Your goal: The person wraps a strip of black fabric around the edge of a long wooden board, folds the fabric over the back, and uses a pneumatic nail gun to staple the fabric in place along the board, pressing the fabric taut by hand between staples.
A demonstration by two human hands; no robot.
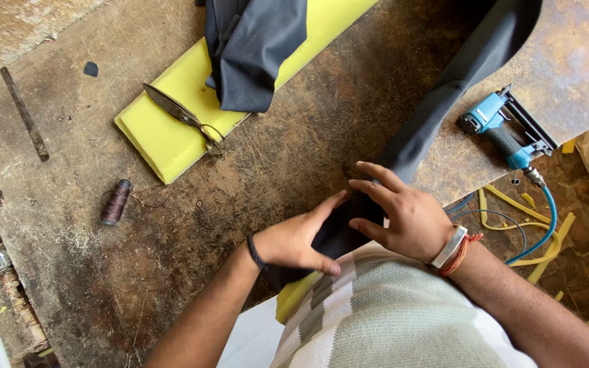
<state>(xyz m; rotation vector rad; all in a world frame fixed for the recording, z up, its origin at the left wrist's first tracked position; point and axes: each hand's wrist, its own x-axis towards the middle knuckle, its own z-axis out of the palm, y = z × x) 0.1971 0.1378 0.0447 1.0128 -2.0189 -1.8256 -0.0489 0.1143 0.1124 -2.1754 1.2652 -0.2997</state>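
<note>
Right at the workbench (294,157) edge, both hands press dark fabric (339,232) over what seems a yellow foam piece (294,296): left hand (294,242) gripping its side, right hand (400,215) spread flat; open bench lies beyond.

Bare bench between thread spool (115,202) and hands (294,240)

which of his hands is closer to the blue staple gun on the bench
Right. The right hand presses on dark fabric just left of and below the blue staple gun. The left hand lies farther left, on the far side of the right hand.
</note>
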